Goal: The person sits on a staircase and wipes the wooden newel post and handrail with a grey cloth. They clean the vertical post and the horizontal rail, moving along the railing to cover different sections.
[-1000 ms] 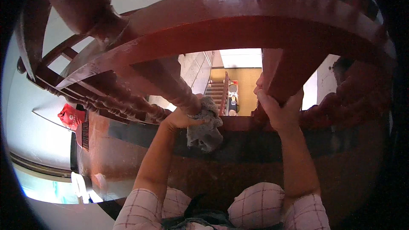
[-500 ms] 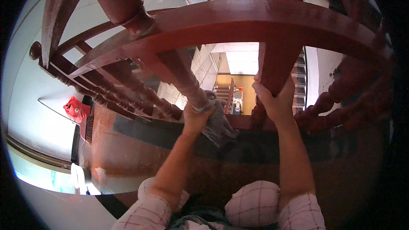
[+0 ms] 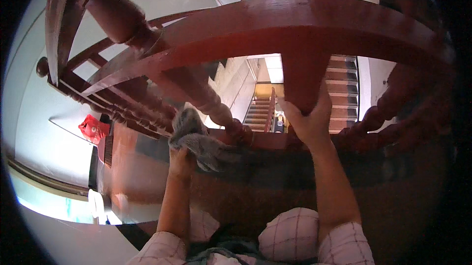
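Observation:
My left hand (image 3: 181,161) grips a crumpled grey cloth (image 3: 199,142); the cloth covers most of its fingers. Cloth and hand are beside the lower part of a turned baluster (image 3: 204,95) of the dark red wooden railing, and I cannot tell whether they touch the wood. Around a square, flat-sided baluster (image 3: 307,76) my right hand (image 3: 312,117) is wrapped, thumb on the near left side. Both balusters run down from the broad curved handrail (image 3: 255,27) to the bottom rail (image 3: 275,140).
Beyond the railing, stairs (image 3: 341,88) drop to a lower floor. More turned balusters line the left side. A red bag (image 3: 93,128) and a brush (image 3: 108,151) are by the left wall. The brown floor (image 3: 236,186) lies in front of my knees (image 3: 290,235).
My left hand and the grey cloth have moved left and slightly down, away from the turned baluster they were wrapped around. My right hand keeps its hold on the square baluster.

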`<state>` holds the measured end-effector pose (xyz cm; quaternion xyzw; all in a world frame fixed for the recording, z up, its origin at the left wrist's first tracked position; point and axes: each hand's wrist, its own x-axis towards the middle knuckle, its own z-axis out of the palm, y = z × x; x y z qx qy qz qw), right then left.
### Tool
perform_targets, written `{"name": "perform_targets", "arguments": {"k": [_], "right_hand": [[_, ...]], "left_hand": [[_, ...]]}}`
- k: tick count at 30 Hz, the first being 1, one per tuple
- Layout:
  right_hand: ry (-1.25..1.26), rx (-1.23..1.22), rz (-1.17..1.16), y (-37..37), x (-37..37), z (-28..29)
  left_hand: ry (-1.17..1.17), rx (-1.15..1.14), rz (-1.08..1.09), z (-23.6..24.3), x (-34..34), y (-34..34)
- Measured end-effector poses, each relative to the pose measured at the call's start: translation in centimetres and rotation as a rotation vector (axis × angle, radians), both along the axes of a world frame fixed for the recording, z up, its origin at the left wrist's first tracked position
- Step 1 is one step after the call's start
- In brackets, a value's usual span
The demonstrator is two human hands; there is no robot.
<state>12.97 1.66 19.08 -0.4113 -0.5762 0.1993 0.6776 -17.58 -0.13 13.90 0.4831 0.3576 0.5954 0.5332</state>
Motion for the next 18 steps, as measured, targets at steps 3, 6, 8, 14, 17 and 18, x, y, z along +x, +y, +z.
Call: {"name": "perform_targets", "arguments": {"k": [3, 6, 8, 14, 17, 18], "right_hand": [[0.094, -0.103, 0.043, -0.3, -0.6, 0.4], [0.187, -0.181, 0.081, -0.4, -1.1, 0.2], [0.195, -0.206, 0.072, -0.4, -1.2, 0.3], [0.205, -0.119, 0.006, -0.4, -1.7, -0.6], [0.139, -0.105, 0.028, -0.3, -0.5, -1.6], [0.121, -0.114, 0.043, -0.2, -0.6, -1.9]], "left_hand": [[0.278, 0.053, 0.199, 1.1, 2.7, 1.8], [0.385, 0.208, 0.506, 1.7, 8.6, 3.8], [0.372, 0.246, 0.473, 2.1, 9.1, 4.8], [0.651, 0.156, -0.016, 1.9, 2.9, 7.1], [0.573, 0.151, -0.504, 2.6, 0.6, 10.6], [0.511, 0.137, -0.652, 1.1, -0.9, 12.2]]}}
